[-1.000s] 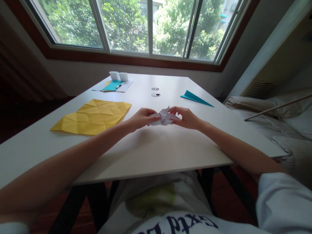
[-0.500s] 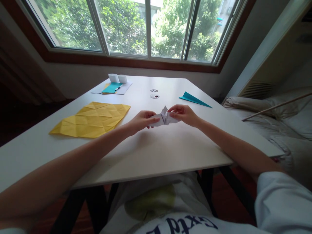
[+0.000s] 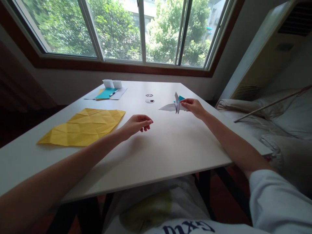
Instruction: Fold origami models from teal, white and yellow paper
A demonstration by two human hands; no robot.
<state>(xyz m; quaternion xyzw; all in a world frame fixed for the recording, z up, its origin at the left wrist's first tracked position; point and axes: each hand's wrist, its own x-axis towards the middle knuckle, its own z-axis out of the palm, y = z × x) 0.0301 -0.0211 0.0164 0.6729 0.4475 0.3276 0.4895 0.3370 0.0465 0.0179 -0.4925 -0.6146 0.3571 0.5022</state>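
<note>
My right hand (image 3: 193,107) pinches a small folded white paper figure (image 3: 172,106) and holds it just above the white table (image 3: 158,149), far to the right. A teal folded paper (image 3: 181,97) shows partly behind the figure and the hand. My left hand (image 3: 136,124) hovers over the table's middle, fingers loosely curled and apart, holding nothing. A creased yellow paper sheet (image 3: 84,126) lies flat to its left.
At the table's far side lie a teal sheet with a pen (image 3: 107,93) on white paper and two small white boxes (image 3: 112,83). A round cable hole (image 3: 149,100) sits mid-table. A bed with grey bedding (image 3: 275,123) is on the right.
My left hand let go of the white paper figure. My right hand carried it away to the far right, in front of the teal folded paper. The camera tilted a little.
</note>
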